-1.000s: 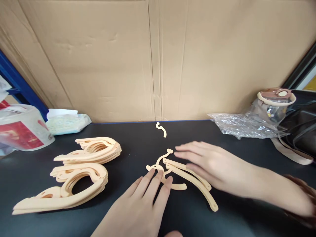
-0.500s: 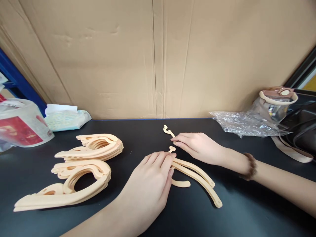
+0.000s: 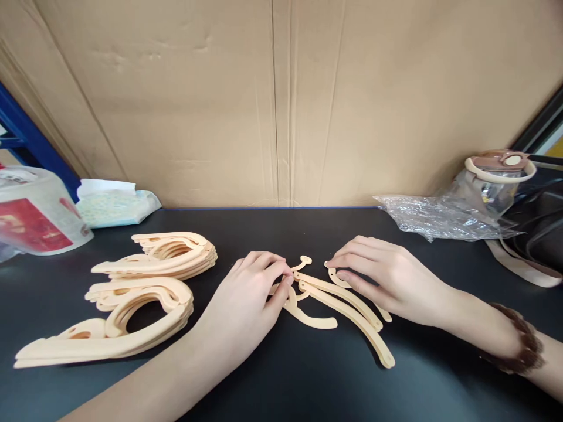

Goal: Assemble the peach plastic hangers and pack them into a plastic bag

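Several cream-coloured plastic folding-hanger parts lie on the black table in front of me. My left hand [image 3: 250, 299] is closed, thumb and fingertips pinching a hanger part [image 3: 314, 321] whose curved end sticks out to the right. A small hooked end [image 3: 303, 261] shows just beyond those fingertips. Two long curved hanger arms [image 3: 356, 319] spread to the right, between my hands. My right hand [image 3: 391, 281] has bent fingers and thumb around a curved hanger hook piece [image 3: 338, 278]; the palm hides much of it. Stacked folded hangers [image 3: 149, 343] lie left of my left hand.
A second stack of folded hangers [image 3: 176, 266] lies behind the first. Along the back left are a wipes pack [image 3: 118, 205] and a paper roll [image 3: 39, 214]. Crumpled clear plastic [image 3: 435, 220], a bottle [image 3: 497, 181] and a black bag [image 3: 543, 211] are at right. Cardboard [image 3: 197, 105] stands behind.
My right hand has moved nearer and to the right, away from the upright hook piece's former place. My left hand has shifted left and back, uncovering more of the hanger arms.
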`<action>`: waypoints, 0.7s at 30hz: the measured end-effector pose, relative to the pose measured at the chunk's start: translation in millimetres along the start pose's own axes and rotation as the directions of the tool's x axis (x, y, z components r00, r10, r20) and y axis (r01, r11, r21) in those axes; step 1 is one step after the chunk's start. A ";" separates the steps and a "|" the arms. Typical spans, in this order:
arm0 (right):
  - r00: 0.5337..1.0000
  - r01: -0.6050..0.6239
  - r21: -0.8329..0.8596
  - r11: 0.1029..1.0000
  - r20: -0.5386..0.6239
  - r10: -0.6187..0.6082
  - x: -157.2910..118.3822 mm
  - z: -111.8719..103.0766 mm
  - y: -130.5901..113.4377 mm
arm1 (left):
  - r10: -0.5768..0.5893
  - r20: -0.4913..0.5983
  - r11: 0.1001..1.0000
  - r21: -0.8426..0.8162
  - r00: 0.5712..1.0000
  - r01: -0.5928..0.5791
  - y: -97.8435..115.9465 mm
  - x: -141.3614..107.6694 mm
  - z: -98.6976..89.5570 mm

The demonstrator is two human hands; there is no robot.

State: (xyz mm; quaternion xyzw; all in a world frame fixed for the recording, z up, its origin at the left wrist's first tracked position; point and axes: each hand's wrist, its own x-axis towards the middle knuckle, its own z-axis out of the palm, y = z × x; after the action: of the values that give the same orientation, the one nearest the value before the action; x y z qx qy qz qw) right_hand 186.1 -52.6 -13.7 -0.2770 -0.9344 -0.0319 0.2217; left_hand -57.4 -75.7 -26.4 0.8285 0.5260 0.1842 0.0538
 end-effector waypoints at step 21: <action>0.995 -0.025 -0.080 0.997 -0.103 0.017 0.4 1.2 3.5 | 0.048 -0.114 0.996 -0.075 0.992 -0.057 6.6 -8.8 -1.5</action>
State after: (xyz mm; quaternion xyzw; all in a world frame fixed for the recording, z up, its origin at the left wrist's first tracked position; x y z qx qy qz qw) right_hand 187.2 -49.2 -14.9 -0.2935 -0.9168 -0.0814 0.2582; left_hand -55.7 -86.7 -25.3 0.8277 0.4987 0.2519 0.0516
